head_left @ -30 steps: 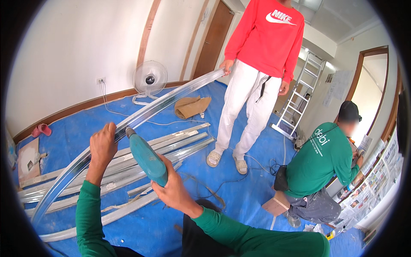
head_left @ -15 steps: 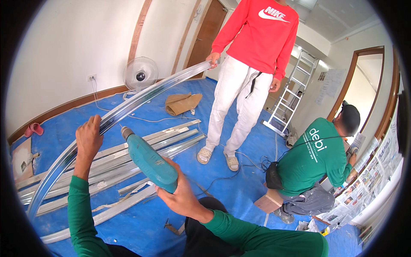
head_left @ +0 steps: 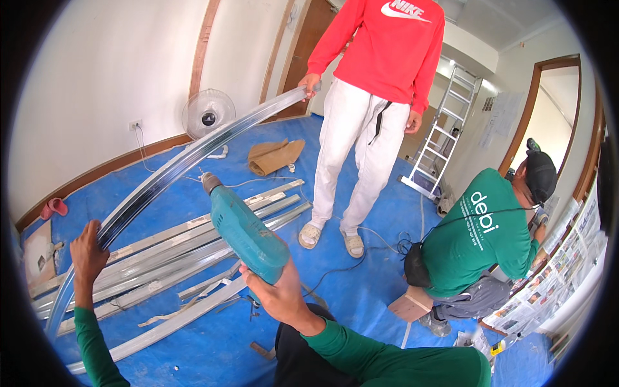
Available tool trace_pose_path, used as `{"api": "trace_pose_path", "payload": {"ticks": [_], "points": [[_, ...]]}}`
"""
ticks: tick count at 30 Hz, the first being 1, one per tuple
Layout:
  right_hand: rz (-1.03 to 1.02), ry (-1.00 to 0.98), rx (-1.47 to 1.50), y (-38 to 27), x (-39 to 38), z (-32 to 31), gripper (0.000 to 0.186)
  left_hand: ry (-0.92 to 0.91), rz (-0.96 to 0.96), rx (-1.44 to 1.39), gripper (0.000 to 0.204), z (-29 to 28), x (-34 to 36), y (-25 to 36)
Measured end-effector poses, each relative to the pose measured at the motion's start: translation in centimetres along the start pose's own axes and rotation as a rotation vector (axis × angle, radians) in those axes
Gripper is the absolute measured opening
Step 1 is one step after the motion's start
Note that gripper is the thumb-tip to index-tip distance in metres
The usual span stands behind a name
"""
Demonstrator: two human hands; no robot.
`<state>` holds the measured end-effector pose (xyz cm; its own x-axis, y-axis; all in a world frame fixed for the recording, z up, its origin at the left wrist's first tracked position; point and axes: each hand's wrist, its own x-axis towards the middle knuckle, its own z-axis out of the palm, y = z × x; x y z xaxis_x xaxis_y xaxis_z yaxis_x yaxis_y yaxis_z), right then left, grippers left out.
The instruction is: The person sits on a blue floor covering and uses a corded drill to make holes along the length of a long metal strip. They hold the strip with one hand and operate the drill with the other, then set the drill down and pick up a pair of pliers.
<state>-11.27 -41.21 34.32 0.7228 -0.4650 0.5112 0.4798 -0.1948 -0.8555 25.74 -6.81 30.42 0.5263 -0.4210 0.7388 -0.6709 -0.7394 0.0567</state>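
Note:
My left hand [head_left: 89,255] is closed around the lower part of a long shiny metal channel [head_left: 200,147], which slants up from the lower left. At the channel's far end, a standing person in a red sweater grips it with one hand [head_left: 309,84]. A teal power drill [head_left: 248,233] sits in my right hand [head_left: 282,293], its chuck and thin bit pointing up and left. The bit's tip is close to the channel's lower edge; whether they touch I cannot tell.
Several metal channels [head_left: 167,258] lie on the blue floor sheeting [head_left: 367,303]. A fan [head_left: 208,116] stands by the left wall near brown paper [head_left: 275,157]. To the right, a person in green [head_left: 471,238] crouches by the wall; cords cross the floor near a ladder [head_left: 442,135].
My left hand has moved down and left along the channel. The drill has shifted right, its bit now farther up the channel. The crouching person's head has moved.

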Motion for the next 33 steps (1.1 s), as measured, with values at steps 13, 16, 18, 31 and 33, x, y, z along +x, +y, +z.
{"api": "trace_pose_path", "payload": {"ticks": [13,16,18,31,33], "points": [[0.002,-0.045,0.026,-1.6,-0.4,-1.3,0.072,-0.486,-0.53,-0.398,0.047,-3.4,-6.4,-15.5],[0.0,-0.046,0.034,-1.7,-0.5,-1.1,0.072,-0.449,-0.44,-0.225,0.052,-2.5,-4.2,-12.4],[-0.003,-0.025,0.043,-1.6,-0.6,-0.6,0.073,-0.478,-0.341,-0.261,0.054,-2.2,-1.9,-9.2],[0.023,-0.084,-0.003,-0.9,-0.8,2.0,0.078,-0.648,-0.248,-0.524,0.062,1.1,5.6,10.5],[0.046,-0.096,-0.004,-0.5,-0.7,2.2,0.077,-0.662,-0.201,-0.533,0.066,2.4,5.6,12.4]]}}
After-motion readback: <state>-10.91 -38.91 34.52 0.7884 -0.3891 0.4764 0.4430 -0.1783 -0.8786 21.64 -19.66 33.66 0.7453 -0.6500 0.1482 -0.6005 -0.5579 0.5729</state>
